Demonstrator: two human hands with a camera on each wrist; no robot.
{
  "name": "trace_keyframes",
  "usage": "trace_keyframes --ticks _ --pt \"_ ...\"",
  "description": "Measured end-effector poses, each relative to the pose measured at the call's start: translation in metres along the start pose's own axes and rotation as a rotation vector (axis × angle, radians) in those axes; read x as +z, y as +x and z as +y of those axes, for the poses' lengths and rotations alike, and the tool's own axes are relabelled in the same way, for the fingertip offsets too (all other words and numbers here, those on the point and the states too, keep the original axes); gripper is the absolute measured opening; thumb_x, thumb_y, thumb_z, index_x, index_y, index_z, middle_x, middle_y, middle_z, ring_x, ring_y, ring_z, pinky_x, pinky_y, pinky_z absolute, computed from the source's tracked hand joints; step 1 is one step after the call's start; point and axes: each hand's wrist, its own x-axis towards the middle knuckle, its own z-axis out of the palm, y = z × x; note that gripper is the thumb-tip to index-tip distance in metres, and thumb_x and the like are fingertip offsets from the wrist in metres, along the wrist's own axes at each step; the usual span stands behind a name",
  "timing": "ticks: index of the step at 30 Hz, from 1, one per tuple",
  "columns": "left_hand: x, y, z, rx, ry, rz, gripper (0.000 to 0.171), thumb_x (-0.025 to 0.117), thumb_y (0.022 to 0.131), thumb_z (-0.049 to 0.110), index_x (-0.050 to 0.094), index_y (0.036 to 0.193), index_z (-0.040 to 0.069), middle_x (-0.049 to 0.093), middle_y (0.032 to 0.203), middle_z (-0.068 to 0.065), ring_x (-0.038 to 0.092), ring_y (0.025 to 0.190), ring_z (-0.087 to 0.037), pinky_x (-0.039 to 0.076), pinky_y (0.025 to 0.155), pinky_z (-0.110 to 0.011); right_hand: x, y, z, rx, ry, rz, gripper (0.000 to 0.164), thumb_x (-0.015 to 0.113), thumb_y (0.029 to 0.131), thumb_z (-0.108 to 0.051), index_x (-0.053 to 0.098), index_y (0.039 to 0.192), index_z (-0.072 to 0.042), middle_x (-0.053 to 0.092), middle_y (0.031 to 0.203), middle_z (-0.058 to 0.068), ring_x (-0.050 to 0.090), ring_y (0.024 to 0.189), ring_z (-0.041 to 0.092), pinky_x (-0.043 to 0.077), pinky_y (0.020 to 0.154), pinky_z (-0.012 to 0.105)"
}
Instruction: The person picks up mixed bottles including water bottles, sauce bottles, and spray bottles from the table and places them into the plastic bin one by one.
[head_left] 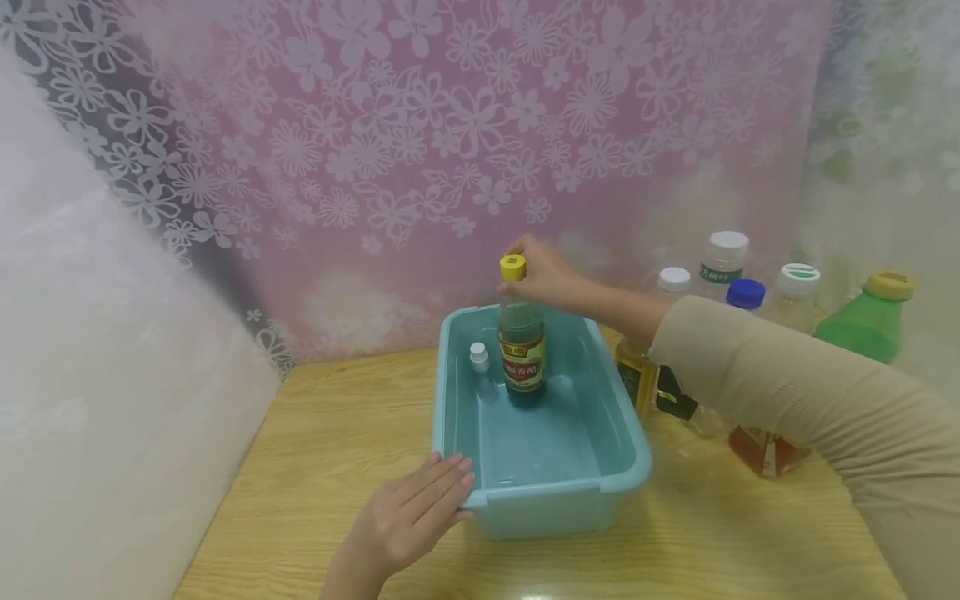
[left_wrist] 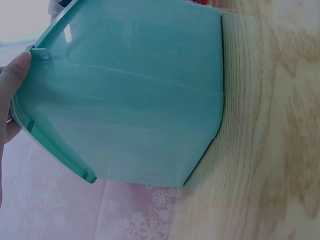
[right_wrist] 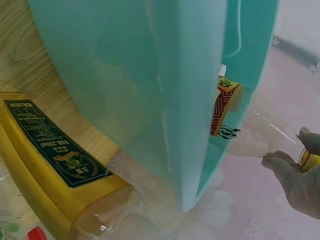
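Observation:
A teal plastic tub (head_left: 540,508) stands on the wooden table. My right hand (head_left: 543,275) grips the neck of a clear vinegar bottle (head_left: 522,358) with a yellow cap, upright inside the tub's far half. In the right wrist view, fingers (right_wrist: 285,172) hold the bottle just below its cap. Left of it in the tub stands a small clear bottle (head_left: 482,371) with a white cap. My left hand (head_left: 412,512) rests on the tub's near left corner, fingers over the rim. In the left wrist view, the thumb (left_wrist: 17,70) lies against the tub's outer wall.
Right of the tub stand several bottles: a yellow oil bottle (head_left: 633,375), one with a blue cap (head_left: 746,293), a green one (head_left: 866,325) with a yellow cap, and white-capped ones. My right sleeve partly covers them. A flowered pink curtain (head_left: 480,150) hangs behind the table.

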Motion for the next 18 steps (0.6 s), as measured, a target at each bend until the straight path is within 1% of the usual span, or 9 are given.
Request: trace_keyframes --ticks 6,14,18 --pt "0.000 0.000 0.001 -0.019 -0.010 -0.011 0.025 0.056 0.095 0.017 0.071 0.093 -0.003 0.073 0.086 -0.016 0.072 0.078 -0.021 0.062 0.072 -0.029 0.005 -0.001 0.005 -0.008 -0.007 -0.023 0.050 0.072 0.083 -0.009 0.043 0.123 0.004 0.054 0.113 0.020 0.056 0.100 0.030 0.056 0.086 0.037" --pt "0.000 -0.001 0.004 -0.038 -0.019 -0.013 0.025 0.056 0.095 0.017 0.070 0.094 -0.003 0.073 0.087 -0.016 0.072 0.078 -0.021 0.062 0.072 -0.030 0.011 0.003 0.009 -0.020 -0.004 -0.066 0.054 0.071 0.086 -0.013 0.039 0.126 0.002 0.052 0.115 0.018 0.056 0.104 0.029 0.055 0.090 0.039" --pt "0.001 -0.001 0.003 -0.044 -0.022 -0.013 0.025 0.056 0.096 0.017 0.070 0.093 -0.004 0.073 0.087 -0.016 0.072 0.079 -0.022 0.062 0.072 -0.030 0.011 0.004 0.012 -0.018 -0.018 -0.071 0.058 0.070 0.087 -0.018 0.036 0.130 0.001 0.052 0.121 0.019 0.055 0.111 0.032 0.053 0.095 0.042"
